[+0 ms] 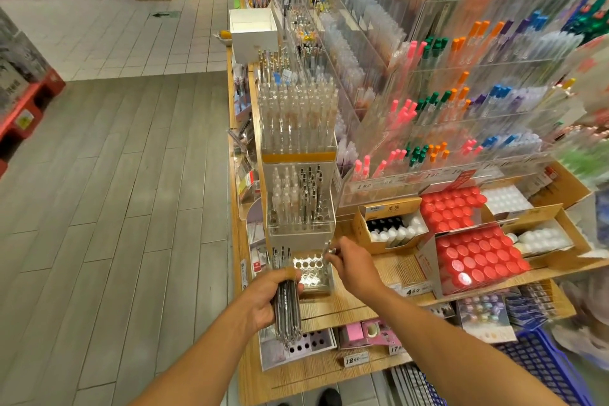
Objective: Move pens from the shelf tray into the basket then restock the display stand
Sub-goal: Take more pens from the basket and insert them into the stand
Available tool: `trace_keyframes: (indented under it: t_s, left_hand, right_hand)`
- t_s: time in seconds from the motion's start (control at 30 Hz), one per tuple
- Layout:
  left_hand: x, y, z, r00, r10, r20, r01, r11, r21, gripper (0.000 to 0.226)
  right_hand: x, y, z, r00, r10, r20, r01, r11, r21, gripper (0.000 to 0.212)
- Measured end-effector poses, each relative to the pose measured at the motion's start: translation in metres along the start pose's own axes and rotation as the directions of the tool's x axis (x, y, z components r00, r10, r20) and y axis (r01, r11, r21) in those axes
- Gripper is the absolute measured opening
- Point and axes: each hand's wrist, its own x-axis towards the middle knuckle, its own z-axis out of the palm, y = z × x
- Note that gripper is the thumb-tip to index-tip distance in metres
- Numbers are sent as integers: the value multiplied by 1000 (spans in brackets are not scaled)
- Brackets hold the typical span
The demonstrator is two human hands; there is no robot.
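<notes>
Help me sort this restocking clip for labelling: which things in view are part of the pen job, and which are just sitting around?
Part of the job:
- bundle of pens, held in the left hand
- single pen, pinched by the right hand
- clear display stand with open holes
- blue basket

Just lying about:
- red-capped jars
- pink tape dispenser
- white box

Grey wood-look plank floor (108, 208) fills the near left, giving way to pale square tiles (131, 33) farther off. A wooden shelf unit (333, 369) runs along the right. Red pallets (23, 112) sit far left under bright, even shop lighting.
</notes>
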Motion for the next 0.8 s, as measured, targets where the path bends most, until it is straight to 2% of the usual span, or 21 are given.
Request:
trace_keyframes:
  t_s: [0.07,0.17,0.27,0.4,0.43,0.47,0.53,0.57,0.67,0.73,0.8]
  left_hand:
    - [0,1,1,1000,0,-3,0,1000,14,43]
    - [0,2,2,1000,-12,-4,12,999,36,31]
    - [0,3,4,1000,-18,-8,18,998,57,26]
    - [1,1,6,1000,-5,-11,6,995,100,36]
    - [1,1,6,1000,-3,-10,5,992,122,38]
    - [1,0,7,1000,-4,-9,6,989,149,37]
    - [1,-3,7,1000,-7,-2,7,981,193,32]
    - [1,-4,8,1000,-7,0,6,978,210,31]
    - [2,-8,9,1000,16,5,-17,969,246,36]
    - [3,-9,10,999,28,16,-32,967,251,38]
    - [2,-9,9,999,23,22,-28,967,253,32]
  right_hand:
    - [2,-1,3,1000,28,9,-28,999,17,15]
    - [1,-3,5,998,56,-3,-56,998,41,24]
    - [2,-6,4,996,85,-9,-85,996,29,22]
    - [0,-12,-3,964,241,111,-226,965,-131,20]
    - [-2,-15,-6,955,254,154,-245,967,-73,20]
    - [-4,-19,-10,945,254,205,-272,960,64,20]
    - [-11,-35,-19,916,222,335,-349,853,389,21]
    - [-14,-44,-23,903,184,388,-369,793,484,24]
    - [-17,-68,-28,884,122,451,-369,774,514,28]
    - [-18,-74,-27,877,128,464,-375,785,493,23]
    - [-20,-74,-29,858,112,502,-391,776,494,16]
